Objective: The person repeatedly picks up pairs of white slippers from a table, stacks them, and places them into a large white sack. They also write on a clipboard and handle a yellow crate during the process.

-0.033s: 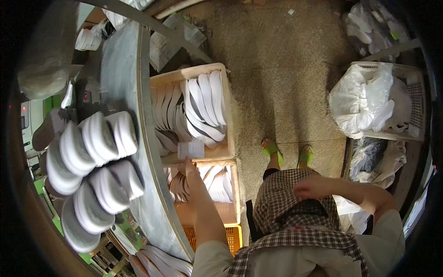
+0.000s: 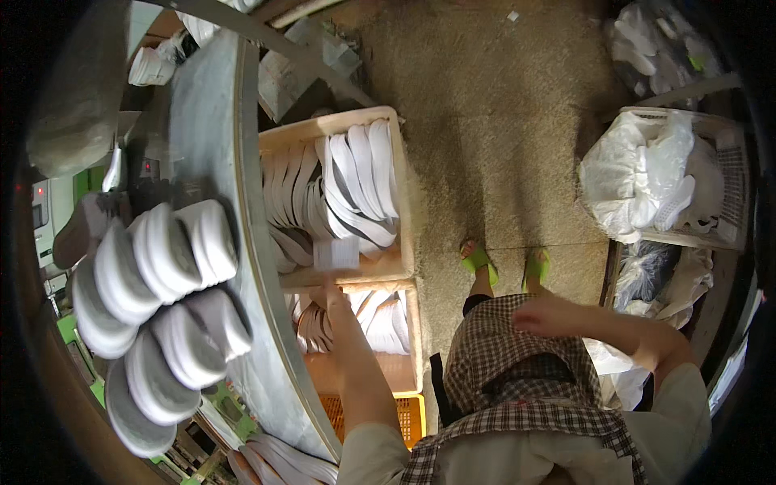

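My left hand (image 2: 331,297) reaches out over the near rim of the upper crate (image 2: 402,194), its fingers smeared by motion. A small white paper card (image 2: 336,254) is at its fingertips, with the fingers seeming to pinch the near edge. Pale shoe soles or insoles (image 2: 368,174) stand packed on edge in that crate, behind the card. My right hand (image 2: 540,314) hangs curled in front of the checkered apron (image 2: 493,339); whatever it may hold is hidden.
Stacked white soles (image 2: 166,255) stand beside the grey worktable (image 2: 202,121) on the left. A second crate (image 2: 380,372) of soles and an orange crate (image 2: 415,420) are nearer me. On the right, a crate (image 2: 731,194) holds plastic-wrapped white pieces.
The white card has shifted slightly away from me, and my left hand is more blurred. My right hand stays almost in place. The view has tilted slightly.
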A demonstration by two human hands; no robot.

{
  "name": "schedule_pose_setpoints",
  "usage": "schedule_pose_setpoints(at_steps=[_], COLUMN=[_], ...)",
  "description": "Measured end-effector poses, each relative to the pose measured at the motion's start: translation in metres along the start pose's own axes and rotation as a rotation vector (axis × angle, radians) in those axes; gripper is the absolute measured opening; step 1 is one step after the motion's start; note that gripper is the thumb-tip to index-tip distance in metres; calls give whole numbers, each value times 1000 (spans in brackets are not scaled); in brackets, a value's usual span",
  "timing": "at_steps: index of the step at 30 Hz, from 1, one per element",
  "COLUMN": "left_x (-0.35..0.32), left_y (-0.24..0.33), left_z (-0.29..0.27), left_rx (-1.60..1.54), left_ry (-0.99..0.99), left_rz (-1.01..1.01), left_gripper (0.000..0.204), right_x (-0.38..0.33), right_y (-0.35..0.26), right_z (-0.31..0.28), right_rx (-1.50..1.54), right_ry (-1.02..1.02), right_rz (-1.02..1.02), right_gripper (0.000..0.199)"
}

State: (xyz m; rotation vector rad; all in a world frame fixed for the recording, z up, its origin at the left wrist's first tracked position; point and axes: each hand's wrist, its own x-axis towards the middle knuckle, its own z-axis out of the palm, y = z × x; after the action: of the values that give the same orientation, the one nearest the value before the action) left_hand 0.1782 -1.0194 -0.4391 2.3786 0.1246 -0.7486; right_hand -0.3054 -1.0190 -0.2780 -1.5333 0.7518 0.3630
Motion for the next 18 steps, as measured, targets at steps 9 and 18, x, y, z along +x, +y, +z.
schedule_pose_setpoints(at_steps=[9,18], left_x=[-116,-123], left_y=[-126,-126], left_z=[38,170], left_rx=[-35,-991], left_ry=[-684,-537], left_rz=[-180,-587], left_gripper=[35,86], right_x=[309,459], right_y=[84,93], right_z=[-139,-221], right_rx=[309,1430], right_ry=[606,466], right_rz=[33,151], right_gripper=[34,33])
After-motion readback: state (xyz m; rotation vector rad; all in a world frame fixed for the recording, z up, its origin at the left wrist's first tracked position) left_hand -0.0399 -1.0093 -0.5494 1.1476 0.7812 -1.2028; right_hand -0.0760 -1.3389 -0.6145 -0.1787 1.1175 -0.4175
